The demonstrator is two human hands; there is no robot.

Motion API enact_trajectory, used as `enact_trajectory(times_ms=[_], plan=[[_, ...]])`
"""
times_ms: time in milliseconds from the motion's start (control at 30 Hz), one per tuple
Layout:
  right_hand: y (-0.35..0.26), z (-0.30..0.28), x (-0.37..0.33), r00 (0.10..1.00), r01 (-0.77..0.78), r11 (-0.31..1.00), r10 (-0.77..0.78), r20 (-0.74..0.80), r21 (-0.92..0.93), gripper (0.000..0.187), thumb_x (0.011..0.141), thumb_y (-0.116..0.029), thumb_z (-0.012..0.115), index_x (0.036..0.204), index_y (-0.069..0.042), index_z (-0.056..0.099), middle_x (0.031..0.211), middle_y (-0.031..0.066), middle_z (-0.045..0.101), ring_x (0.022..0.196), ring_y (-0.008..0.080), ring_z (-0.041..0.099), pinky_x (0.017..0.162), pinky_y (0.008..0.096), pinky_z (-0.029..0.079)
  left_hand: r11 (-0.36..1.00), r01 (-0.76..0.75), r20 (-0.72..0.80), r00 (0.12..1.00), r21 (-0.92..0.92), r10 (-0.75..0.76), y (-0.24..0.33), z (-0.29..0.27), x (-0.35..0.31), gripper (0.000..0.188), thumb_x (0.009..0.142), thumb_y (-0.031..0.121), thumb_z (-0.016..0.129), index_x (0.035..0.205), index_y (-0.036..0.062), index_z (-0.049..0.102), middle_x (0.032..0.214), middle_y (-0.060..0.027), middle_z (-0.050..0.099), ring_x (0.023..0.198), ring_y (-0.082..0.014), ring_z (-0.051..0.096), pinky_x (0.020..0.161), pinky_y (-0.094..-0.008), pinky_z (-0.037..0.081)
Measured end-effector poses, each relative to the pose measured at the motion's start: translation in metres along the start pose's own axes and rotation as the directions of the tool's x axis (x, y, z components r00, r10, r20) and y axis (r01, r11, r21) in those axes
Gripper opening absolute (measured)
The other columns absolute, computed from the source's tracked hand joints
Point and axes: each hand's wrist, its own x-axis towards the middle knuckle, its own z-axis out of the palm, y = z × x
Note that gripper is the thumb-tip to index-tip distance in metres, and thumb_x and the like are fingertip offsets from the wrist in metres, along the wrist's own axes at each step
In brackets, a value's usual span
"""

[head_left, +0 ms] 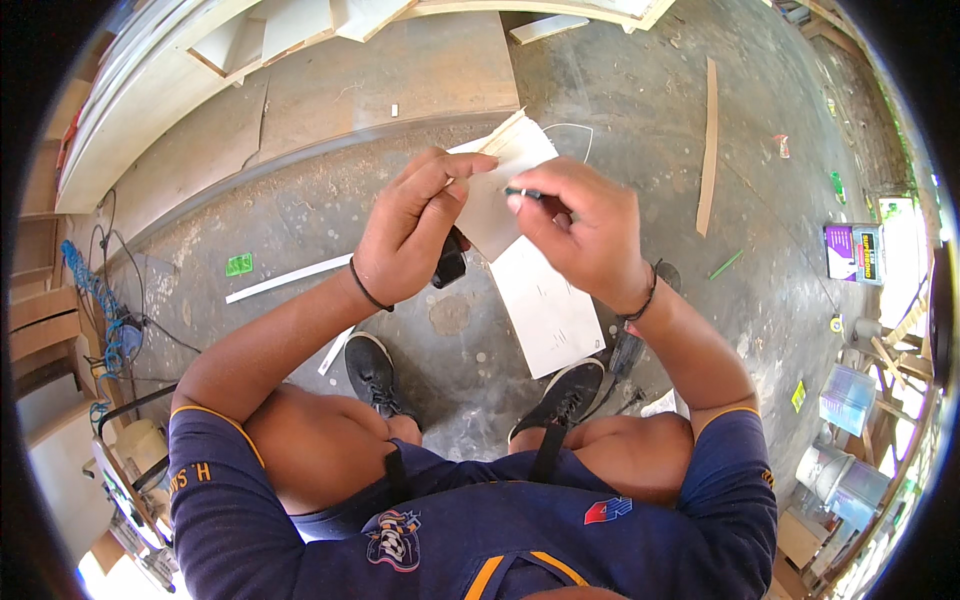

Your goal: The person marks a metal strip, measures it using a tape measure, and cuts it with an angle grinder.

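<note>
Left hand (412,228) up above the pale board, fingers curled, index finger stretched to the right, thumb bent in beneath it; whether anything is gripped between them, one cannot tell. That index fingertip overlaps the lower end of a thin wooden strip (507,133), contact unclear. Over to the right hand (592,225), and it's a tight pinch: thumb and fingers closed on a slim dark object (522,192), the tip poking out leftward, the rest hidden in the grip. The two hands face each other, near but apart.

Below them, the pale upper board (485,205) lies tilted on the grey floor (450,345), the strip along its top end. Just beneath it comes the white lower board (550,315), flat between the hands and the right shoe (560,400), with short dark marks on its face. A black object (450,265) shows under the left hand, partly covered.

Out to the far right, the containers: a purple and black tin (853,253), a clear plastic tub (847,398) and a whitish bucket (825,468), contents too small to make out.
</note>
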Motion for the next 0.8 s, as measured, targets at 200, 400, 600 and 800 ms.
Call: enact_trajectory(times_ms=[200,400,600,800], plan=[[0.0023,-0.0009,0.0015,0.998,-0.042,0.999,0.044,-0.037,0.033,0.013,0.079,-0.006,0.066,0.091,-0.001,0.063,0.079,0.0087,0.063,0.058,0.0149,0.057,0.053,0.0249,0.047,0.999,-0.032,0.010,0.999,0.036,0.032,-0.0011,0.0019,0.0002,0.028,0.095,0.005,0.038,0.115,-0.0022,0.056,0.091,-0.0078,0.048,0.070,-0.0127,0.055,0.058,-0.0251,0.047],[0.0020,0.0003,0.0023,0.998,-0.056,0.998,0.057,-0.039,0.018,0.014,0.079,-0.006,0.066,0.091,0.000,0.064,0.079,0.0090,0.063,0.059,0.0148,0.058,0.053,0.0251,0.047,0.999,0.017,0.014,1.000,-0.034,-0.017,-0.0020,0.0032,-0.0014,0.028,0.095,0.006,0.037,0.116,-0.0022,0.055,0.090,-0.0078,0.047,0.070,-0.0126,0.054,0.058,-0.0252,0.048],[-0.0002,-0.0016,0.0042,0.998,-0.052,0.999,0.052,-0.023,-0.006,0.014,0.079,-0.006,0.065,0.092,0.000,0.064,0.080,0.0093,0.064,0.059,0.0152,0.058,0.054,0.0253,0.047,1.000,0.012,0.018,1.000,-0.021,-0.012,-0.0018,0.0028,-0.0007,0.029,0.096,0.007,0.037,0.117,-0.0009,0.055,0.090,-0.0074,0.046,0.071,-0.0124,0.054,0.060,-0.0249,0.049],[-0.0015,-0.0007,0.0051,0.999,-0.054,0.998,0.054,0.004,0.011,0.013,0.079,-0.005,0.065,0.091,-0.001,0.063,0.080,0.0095,0.063,0.060,0.0154,0.059,0.055,0.0255,0.048,0.999,0.028,0.018,0.999,-0.036,-0.027,-0.0029,0.0015,-0.0018,0.029,0.096,0.007,0.037,0.117,-0.0013,0.055,0.091,-0.0074,0.047,0.072,-0.0122,0.054,0.060,-0.0252,0.049]])
